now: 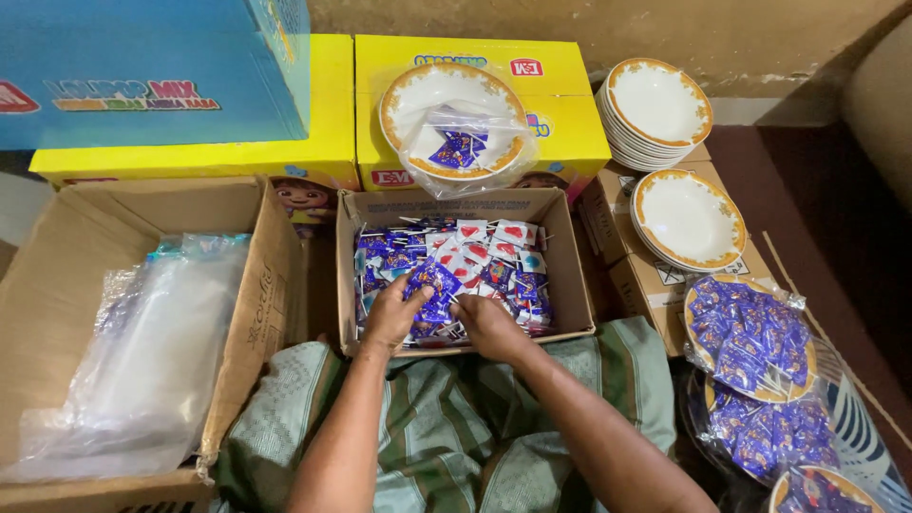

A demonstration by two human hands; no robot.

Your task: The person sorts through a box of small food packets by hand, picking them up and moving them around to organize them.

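A small cardboard box [567, 255] in front of me is full of small blue, white and red sachets [484, 252]. My left hand [391, 313] reaches into its near side and grips a bunch of blue sachets [432, 282]. Beside it, my right hand [486, 325] rests on the sachets at the near edge, fingers curled among them; what it holds is hidden. Behind the box, a white plate with an orange rim [408, 100] sits on a yellow carton [570, 123] and carries a clear bag with a few blue sachets [461, 147].
A large cardboard box [57, 275] at left holds clear plastic bags [157, 351]. Stacks of orange-rimmed plates [660, 104] stand at the back right on cartons. Bagged plates filled with blue sachets [750, 337] lie at right. A blue carton [142, 66] sits back left. Green striped cloth [446, 427] covers my lap.
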